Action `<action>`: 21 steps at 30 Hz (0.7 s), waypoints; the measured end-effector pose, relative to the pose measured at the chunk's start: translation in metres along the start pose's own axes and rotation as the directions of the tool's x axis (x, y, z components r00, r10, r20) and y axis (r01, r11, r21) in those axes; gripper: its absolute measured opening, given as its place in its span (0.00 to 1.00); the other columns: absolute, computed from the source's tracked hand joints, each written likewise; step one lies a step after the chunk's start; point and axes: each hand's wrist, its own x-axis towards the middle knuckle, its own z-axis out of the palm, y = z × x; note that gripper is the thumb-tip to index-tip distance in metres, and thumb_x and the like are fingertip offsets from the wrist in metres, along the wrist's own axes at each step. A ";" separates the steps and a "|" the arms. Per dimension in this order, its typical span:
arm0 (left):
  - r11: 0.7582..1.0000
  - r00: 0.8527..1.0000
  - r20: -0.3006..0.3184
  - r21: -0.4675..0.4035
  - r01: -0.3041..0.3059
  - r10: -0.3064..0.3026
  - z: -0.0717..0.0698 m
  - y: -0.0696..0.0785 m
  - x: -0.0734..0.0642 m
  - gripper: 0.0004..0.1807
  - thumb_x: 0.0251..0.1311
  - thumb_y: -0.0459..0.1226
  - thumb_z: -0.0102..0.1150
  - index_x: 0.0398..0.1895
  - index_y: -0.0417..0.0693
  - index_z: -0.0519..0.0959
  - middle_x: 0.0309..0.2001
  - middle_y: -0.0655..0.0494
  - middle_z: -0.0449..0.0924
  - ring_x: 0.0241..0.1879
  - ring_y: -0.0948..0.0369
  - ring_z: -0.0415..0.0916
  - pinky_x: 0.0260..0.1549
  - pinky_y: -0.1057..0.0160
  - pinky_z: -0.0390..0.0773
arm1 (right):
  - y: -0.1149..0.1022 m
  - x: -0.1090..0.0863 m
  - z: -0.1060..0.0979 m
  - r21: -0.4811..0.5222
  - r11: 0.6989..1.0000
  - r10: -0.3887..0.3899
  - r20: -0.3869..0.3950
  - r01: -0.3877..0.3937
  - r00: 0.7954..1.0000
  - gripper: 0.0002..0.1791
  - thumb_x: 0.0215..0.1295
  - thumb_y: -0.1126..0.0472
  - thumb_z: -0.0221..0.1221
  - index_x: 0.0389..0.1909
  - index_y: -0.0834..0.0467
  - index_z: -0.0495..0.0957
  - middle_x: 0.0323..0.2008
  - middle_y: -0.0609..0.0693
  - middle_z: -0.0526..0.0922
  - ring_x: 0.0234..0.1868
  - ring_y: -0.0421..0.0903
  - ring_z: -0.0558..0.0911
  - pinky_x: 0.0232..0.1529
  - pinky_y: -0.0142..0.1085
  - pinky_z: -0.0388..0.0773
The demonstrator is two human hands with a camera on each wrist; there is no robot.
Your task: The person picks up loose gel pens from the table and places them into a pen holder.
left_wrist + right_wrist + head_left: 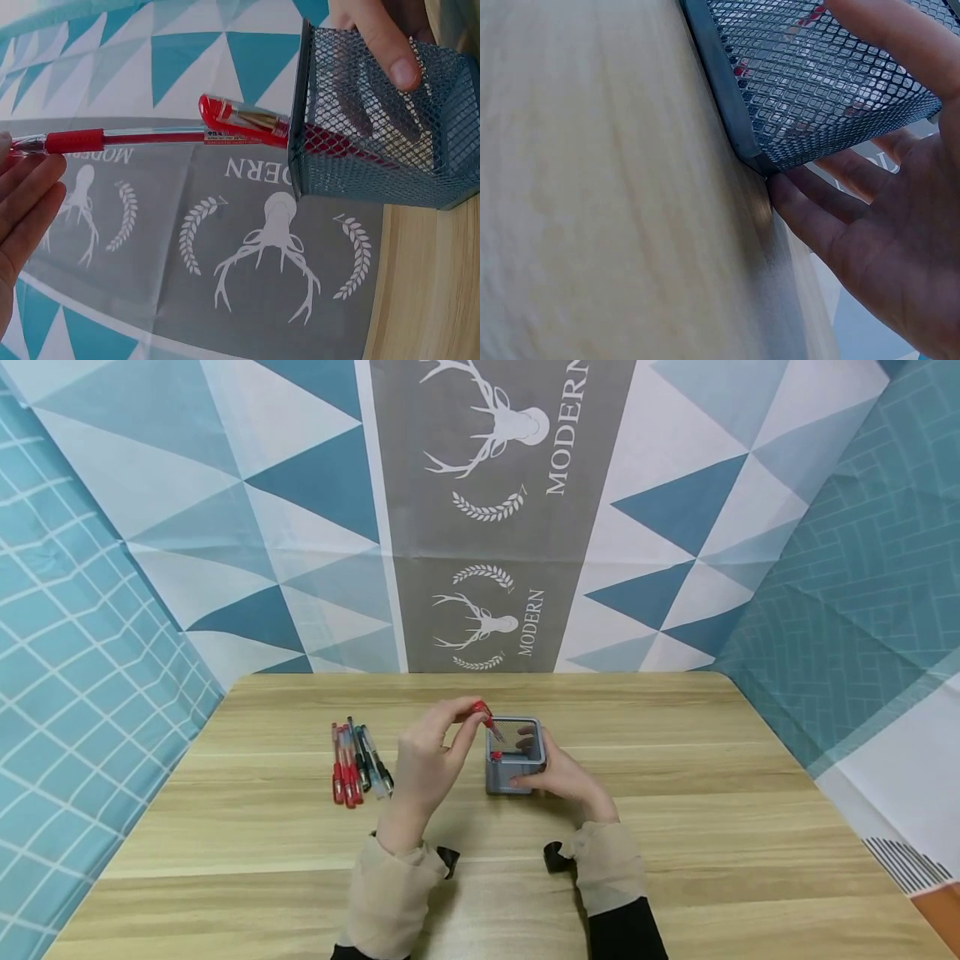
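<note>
A red gel pen [150, 137] is pinched near its capped end by my left hand [431, 756]. Its other end points down at the opening of a grey mesh pen holder [514, 775], overlapping the rim in the left wrist view. Inside the holder stands another red pen [244, 120], its red top jutting past the rim. My right hand [566, 772] grips the holder from the right, thumb [900, 37] on the near side and fingers around the far side. In the right wrist view the holder's base sits at the wooden table [592, 187].
Left of my left hand lies a loose bunch of several pens, red ones [347, 772] beside dark ones [367, 760]. A patterned cloth [480, 535] hangs behind the table's back edge. Black wrist straps [557, 857] sit by the sleeves.
</note>
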 end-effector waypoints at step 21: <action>0.980 0.961 0.257 0.141 -0.141 0.101 0.018 0.004 -0.006 0.09 0.51 0.34 0.63 0.37 0.43 0.80 0.32 0.55 0.82 0.31 0.63 0.80 0.31 0.69 0.79 | -0.001 -0.001 -0.001 0.088 0.995 -0.055 0.081 0.048 0.995 0.47 0.49 0.67 0.66 0.65 0.52 0.47 0.48 0.65 0.75 0.24 0.47 0.75 0.21 0.41 0.73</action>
